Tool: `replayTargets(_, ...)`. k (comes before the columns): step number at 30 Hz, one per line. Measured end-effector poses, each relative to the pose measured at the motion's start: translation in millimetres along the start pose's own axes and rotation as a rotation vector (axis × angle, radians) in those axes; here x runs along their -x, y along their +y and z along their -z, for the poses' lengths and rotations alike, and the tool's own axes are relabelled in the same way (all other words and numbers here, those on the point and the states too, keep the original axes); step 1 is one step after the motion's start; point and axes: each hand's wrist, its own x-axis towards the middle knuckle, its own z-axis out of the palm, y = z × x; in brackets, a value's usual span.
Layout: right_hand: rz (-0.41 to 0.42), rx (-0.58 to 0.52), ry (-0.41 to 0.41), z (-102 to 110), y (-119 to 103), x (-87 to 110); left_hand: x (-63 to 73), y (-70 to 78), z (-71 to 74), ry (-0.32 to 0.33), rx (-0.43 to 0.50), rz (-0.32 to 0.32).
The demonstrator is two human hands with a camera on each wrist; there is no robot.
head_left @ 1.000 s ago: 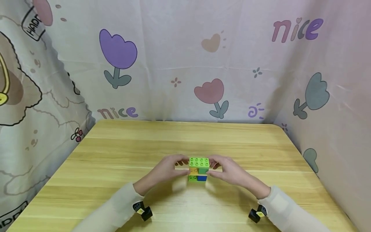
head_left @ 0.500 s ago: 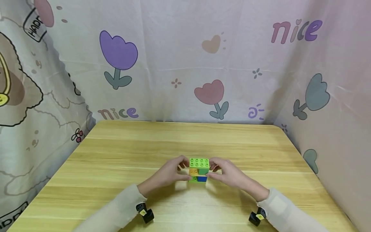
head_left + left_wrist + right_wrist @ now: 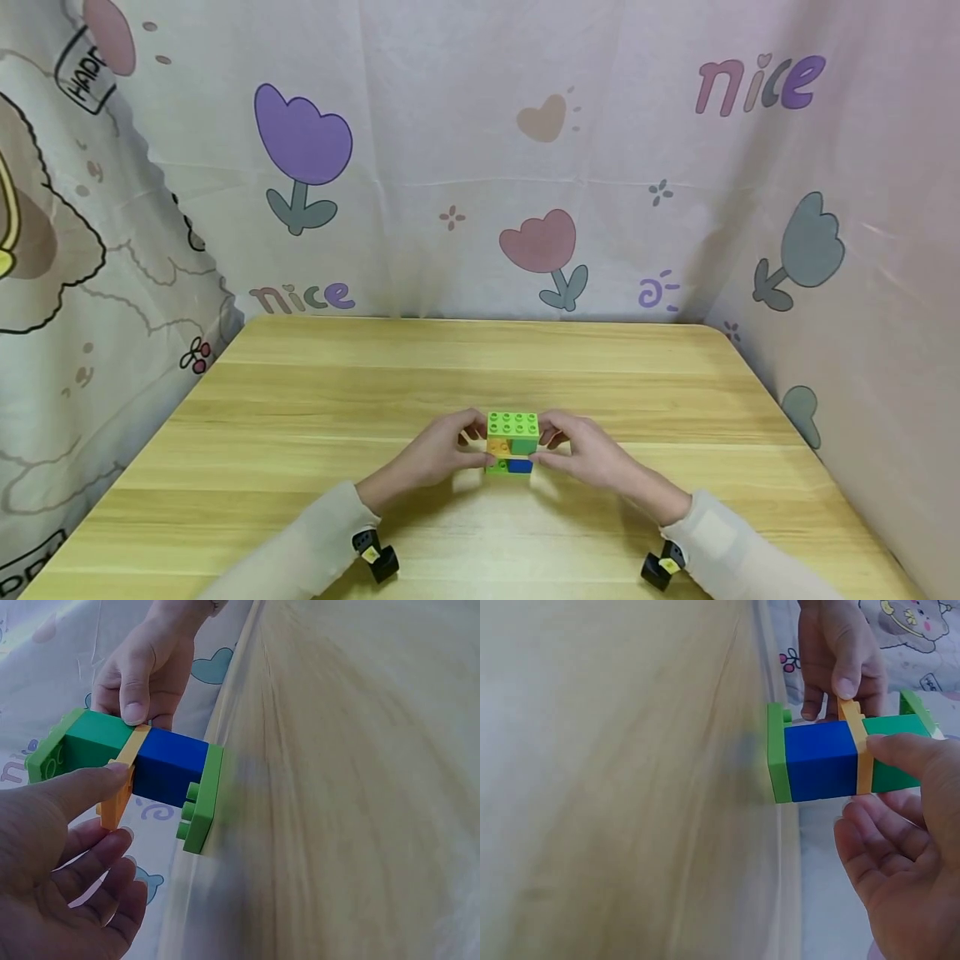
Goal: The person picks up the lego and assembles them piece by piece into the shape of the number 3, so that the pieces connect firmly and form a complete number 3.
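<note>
A small stack of toy building blocks stands near the middle of the table in the head view. Its lime plate [image 3: 512,423] with studs is on top. Beneath come a green brick [image 3: 889,761], an orange plate [image 3: 120,791], a blue brick [image 3: 171,766] and a lime base plate [image 3: 202,802]. My left hand [image 3: 431,450] pinches the orange plate's left end, thumb on the near side. From the right side, my right hand [image 3: 588,450] grips the stack, its thumb on the orange plate beside the green brick. The fingers behind the stack are partly hidden.
The wooden table [image 3: 360,367] stretches around both hands. A printed cloth [image 3: 420,125] hangs behind it and along both sides. Each sleeved wrist carries a small black camera [image 3: 377,557].
My left hand has shifted slightly right, and its thumb now overlaps the orange plate's end. The stack and my right hand have barely moved; the whole view has shifted a little.
</note>
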Motion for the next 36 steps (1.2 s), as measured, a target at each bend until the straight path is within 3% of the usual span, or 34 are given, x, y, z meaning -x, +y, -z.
replayTargets(19,0.014,-0.213,0.044,-6.8,1.6,-0.5,0.7,-0.3,0.5,0.012,0.04,0.019)
replayTargets(36,-0.116,-0.309,0.098,-4.3,-4.5,-6.1,-1.0,2.8,4.1,0.035,0.084,0.052)
